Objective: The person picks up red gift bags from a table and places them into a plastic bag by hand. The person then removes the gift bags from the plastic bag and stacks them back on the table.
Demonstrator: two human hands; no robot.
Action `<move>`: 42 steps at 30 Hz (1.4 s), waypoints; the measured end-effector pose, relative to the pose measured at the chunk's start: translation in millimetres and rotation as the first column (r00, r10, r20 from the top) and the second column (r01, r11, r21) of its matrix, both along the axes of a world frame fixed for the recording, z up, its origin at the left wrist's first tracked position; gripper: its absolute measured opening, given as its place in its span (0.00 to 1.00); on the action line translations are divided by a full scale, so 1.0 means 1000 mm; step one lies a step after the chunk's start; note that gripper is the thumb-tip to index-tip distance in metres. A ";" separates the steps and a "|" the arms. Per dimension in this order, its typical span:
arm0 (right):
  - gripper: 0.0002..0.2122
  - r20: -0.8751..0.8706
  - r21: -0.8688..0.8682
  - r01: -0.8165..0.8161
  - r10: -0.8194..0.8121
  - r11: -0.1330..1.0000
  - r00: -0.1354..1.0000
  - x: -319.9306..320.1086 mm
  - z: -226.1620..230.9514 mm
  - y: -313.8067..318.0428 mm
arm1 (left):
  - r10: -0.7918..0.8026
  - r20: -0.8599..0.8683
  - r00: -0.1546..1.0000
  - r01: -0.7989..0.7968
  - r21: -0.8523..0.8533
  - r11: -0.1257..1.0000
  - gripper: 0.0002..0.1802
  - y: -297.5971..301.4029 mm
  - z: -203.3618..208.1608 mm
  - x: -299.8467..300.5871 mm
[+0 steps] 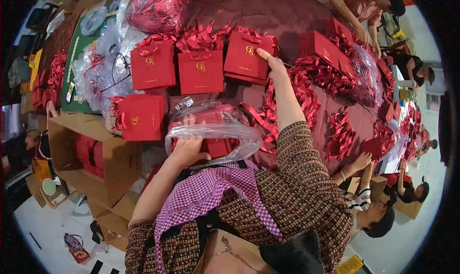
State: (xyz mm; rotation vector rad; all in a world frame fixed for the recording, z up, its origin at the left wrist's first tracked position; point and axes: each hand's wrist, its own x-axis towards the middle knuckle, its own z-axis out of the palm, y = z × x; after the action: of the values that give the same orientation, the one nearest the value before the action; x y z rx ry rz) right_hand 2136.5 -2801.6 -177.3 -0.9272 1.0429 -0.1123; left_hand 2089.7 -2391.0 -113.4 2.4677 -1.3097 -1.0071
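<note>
My left hand (188, 148) lies with its fingers stretched out at the mouth of a clear plastic bag (247, 142); part of the film crosses over the fingers. Inside that bag are red paper gift bags (218, 148). Reaching forward, my right hand (274, 65) grips the right edge of a stack of red gift bags (239, 60), its thumb on top and the other fingers mostly hidden. Two more stacks, a middle one (200, 75) and a left one (152, 68), lie beside it with red ribbons at their tops. Another stack (143, 118) sits nearer, at the left.
An open cardboard box (96, 154) with red contents stands at the left. Crumpled clear plastic (108, 68) covers the green board (74, 84). Red ribbon piles (306, 87) and more bags (326, 51) spread over the dark red tablecloth (268, 10). Co-workers' hands (359, 163) work at the right.
</note>
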 end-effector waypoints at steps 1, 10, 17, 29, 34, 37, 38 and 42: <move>0.24 0.003 0.002 -0.005 0.005 1.000 1.000 0.001 0.001 0.001 | 0.009 0.017 1.000 -0.008 -0.032 0.999 0.67 0.002 -0.002 -0.001; 0.17 0.062 -0.073 0.021 -0.017 0.997 0.998 -0.002 0.012 0.002 | 0.021 -0.006 1.000 -0.021 0.023 1.000 0.66 0.004 0.004 0.000; 0.33 -0.404 -0.863 -0.442 0.192 0.246 0.895 -0.025 0.131 -0.020 | 0.000 -0.018 1.000 0.000 0.030 1.000 0.64 0.002 0.006 0.001; 0.31 -0.749 -0.626 -0.594 0.178 -0.505 0.638 -0.043 0.081 0.070 | 0.019 -0.009 1.000 -0.019 -0.023 1.000 0.66 0.005 0.000 -0.001; 0.27 -0.834 -0.544 -0.796 0.273 -0.264 0.480 -0.027 0.099 0.058 | 0.003 0.019 1.000 -0.002 -0.068 0.998 0.66 0.003 -0.004 -0.002; 0.26 -0.799 -0.599 -0.777 0.205 -0.194 0.565 -0.031 0.103 0.027 | -0.011 0.017 1.000 0.012 -0.061 0.998 0.65 -0.002 0.001 0.000; 0.27 -0.740 -0.672 -0.720 0.199 -0.174 0.642 -0.033 0.107 0.014 | -0.001 0.018 1.000 0.002 -0.060 0.998 0.65 -0.002 0.002 0.001; 0.27 -0.065 -0.977 -0.126 0.326 0.171 0.943 -0.045 0.143 0.010 | 0.034 -0.001 0.999 -0.034 -0.099 0.994 0.65 0.008 -0.003 -0.001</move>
State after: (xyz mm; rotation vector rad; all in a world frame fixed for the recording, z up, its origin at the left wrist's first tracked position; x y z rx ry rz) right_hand 2091.3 -2791.2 -34.0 -2.2444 0.5377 -0.6712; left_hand 2088.8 -2383.2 -116.0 2.4085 -1.2810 -0.9101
